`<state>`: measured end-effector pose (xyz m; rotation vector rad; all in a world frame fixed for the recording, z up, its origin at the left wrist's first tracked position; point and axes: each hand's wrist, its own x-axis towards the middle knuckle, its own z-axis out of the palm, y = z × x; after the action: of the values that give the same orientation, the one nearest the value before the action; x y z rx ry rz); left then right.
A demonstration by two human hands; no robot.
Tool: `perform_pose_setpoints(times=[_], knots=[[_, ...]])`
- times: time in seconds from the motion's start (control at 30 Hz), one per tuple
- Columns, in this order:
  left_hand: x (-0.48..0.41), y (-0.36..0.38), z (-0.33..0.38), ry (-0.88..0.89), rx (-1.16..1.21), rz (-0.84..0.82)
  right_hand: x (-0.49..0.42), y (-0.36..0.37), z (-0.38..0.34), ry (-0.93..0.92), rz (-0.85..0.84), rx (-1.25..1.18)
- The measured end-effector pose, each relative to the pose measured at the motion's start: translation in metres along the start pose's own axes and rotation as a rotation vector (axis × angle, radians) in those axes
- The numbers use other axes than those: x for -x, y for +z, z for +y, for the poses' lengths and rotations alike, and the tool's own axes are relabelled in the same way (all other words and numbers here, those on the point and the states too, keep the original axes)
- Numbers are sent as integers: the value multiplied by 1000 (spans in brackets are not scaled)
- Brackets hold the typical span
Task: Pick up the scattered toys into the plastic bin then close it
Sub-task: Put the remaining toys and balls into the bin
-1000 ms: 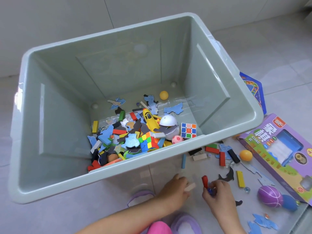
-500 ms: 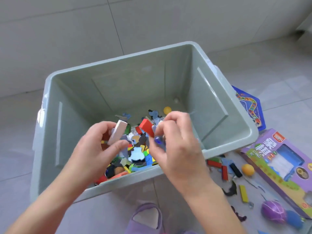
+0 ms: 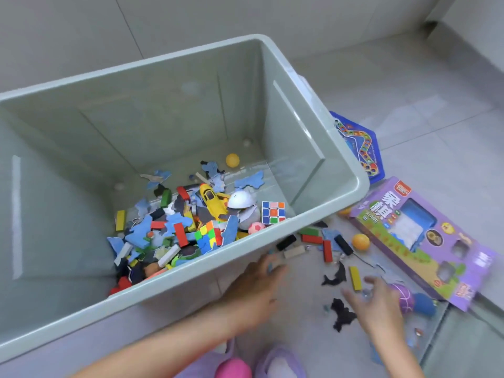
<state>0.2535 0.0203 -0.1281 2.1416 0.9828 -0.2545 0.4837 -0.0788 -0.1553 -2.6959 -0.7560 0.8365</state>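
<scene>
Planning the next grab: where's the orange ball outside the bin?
Head view, floor right of the plastic bin: the orange ball lies between a black block and the purple game box.

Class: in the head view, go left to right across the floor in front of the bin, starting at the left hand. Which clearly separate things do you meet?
left hand → shark piece → orange ball → purple ball → blue ball

The floor (image 3: 436, 118) is laid with large pale grey tiles, split by thin dark grout lines (image 3: 425, 132). Behind it stands a wall (image 3: 218, 17) of similar pale tiles. Soft, even light leaves a faint sheen on the floor.
</scene>
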Motion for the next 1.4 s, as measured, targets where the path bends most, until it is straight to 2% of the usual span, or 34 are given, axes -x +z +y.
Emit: perform_pose_setpoints(times=[0.1,0.2,0.53,0.77,0.93,1.03,1.2,1.27,1.4], knots=[[-45,27,-16,-197,-105,-23,5,32,35,62,-160,101],[-71,41,-24,-231,-176,11,13,51,36,82,-155,139],[-78,52,-21,-173,-215,-16,16,70,19,42,-147,193],[-68,76,-25,-205,-12,7,22,76,20,-28,-110,169],[-57,101,-12,-122,103,-53,35,85,24,-89,-97,193],[-56,106,4,-89,94,-114,39,84,30,-104,-93,167],[-61,104,26,-39,39,-155,34,84,32,-205,-157,319],[-62,104,32,-49,-9,-164,31,84,34,-225,-163,291],[-62,105,40,-43,-95,-192,30,80,48,-202,-68,183]])
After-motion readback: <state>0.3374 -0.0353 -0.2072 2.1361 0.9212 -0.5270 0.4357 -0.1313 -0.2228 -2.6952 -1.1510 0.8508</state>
